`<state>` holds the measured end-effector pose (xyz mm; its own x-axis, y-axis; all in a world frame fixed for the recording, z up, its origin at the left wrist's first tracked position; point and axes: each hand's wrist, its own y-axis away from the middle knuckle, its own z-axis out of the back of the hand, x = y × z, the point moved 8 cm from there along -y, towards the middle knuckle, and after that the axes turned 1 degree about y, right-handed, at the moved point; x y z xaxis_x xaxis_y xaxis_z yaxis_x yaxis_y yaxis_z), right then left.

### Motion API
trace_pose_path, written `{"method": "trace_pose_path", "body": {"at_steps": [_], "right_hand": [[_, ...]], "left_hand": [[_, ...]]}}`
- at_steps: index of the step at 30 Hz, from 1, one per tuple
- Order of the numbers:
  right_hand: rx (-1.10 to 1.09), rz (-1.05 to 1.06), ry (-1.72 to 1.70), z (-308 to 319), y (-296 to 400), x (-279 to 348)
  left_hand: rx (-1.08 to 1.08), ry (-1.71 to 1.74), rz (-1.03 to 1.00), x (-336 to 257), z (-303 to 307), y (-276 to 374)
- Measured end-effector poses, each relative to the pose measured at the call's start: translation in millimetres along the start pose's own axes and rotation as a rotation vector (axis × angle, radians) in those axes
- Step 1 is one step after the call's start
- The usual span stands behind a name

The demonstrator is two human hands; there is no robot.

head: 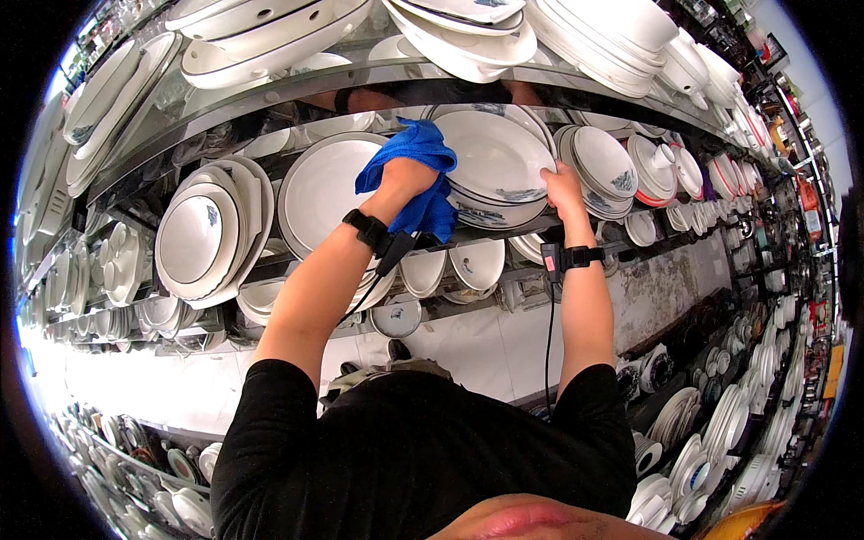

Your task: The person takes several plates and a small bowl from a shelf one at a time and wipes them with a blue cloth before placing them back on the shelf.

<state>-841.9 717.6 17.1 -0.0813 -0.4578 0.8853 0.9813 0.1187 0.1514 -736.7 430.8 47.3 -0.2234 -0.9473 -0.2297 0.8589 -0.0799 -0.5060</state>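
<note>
My left hand (409, 177) is closed on a bunched blue cloth (422, 145), between a large round white plate (324, 192) and a stack of patterned plates. Part of the cloth hangs down below the hand, and the fingers are mostly hidden by it. With my right hand (563, 189) I grip the right rim of the top patterned plate (496, 152), thumb on its upper face. That plate is white with a dark rim line and a blue landscape motif, and more plates lie under it. Both wrists wear black straps with small cabled devices.
A glass shelf edge (378, 74) runs above my hands, bearing stacked white dishes (466, 34). Plate stacks stand close by on the left (196, 233) and right (604, 162). Bowls (476, 263) sit on a lower shelf. More shelves of crockery (675, 418) lie behind me.
</note>
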Motion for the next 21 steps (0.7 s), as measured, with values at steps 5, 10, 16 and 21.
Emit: {"method": "trace_pose_path", "body": {"at_steps": [5,10,16,21], "right_hand": [[-0.013,0.02,0.066,1,-7,-5],[-0.009,0.035,0.139,3,-5,0],[-0.072,-0.029,0.147,7,4,1],[-0.091,-0.01,0.113,12,12,0]], "left_hand": [[-0.08,0.012,-0.095,-7,18,9],[-0.165,0.112,-0.077,-18,62,34],[-0.166,0.936,0.361,-5,108,86],[-0.204,1.02,0.244,-5,172,166]]}}
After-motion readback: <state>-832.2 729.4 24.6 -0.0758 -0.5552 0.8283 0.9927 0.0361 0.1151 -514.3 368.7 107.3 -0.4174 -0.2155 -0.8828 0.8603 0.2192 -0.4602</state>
